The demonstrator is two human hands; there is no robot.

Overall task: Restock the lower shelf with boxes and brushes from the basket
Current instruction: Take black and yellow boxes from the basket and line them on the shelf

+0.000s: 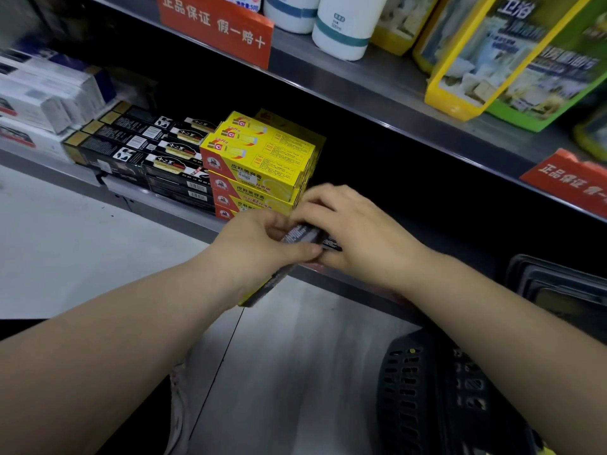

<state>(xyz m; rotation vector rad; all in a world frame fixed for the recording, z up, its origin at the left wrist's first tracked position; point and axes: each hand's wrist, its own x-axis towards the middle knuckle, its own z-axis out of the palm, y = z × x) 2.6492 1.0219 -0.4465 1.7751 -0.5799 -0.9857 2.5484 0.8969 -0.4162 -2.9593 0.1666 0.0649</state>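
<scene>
Left hand (259,244): closed round a dark box (302,236); the thumb is laid along its upper face and the fingers are curled under it.
Right hand (348,231): closed over the far end of the same box, with the fingers bent down across it.
Dark box: held between both hands at the front edge of the lower shelf (184,220), just right of the yellow boxes (259,159). It is tilted, with the near end lower and pointing toward the person. Whether it touches the shelf cannot be told.
Yellow boxes: stacked in several layers on the lower shelf, beside the hands.
Black boxes (147,149): laid in rows on the lower shelf, touching the left side of the yellow stack.
White boxes (39,93): piled at the far left of the shelf, blurred.
Basket (414,389): black and slotted, set on the floor (279,372) below the right forearm. Its contents cannot be made out.
Upper shelf (361,80): loaded with white bottles (345,27) and yellow and green packs (512,60).
Red signs (216,27): fixed to the front edge of the upper shelf, one at the left and one at the far right.
</scene>
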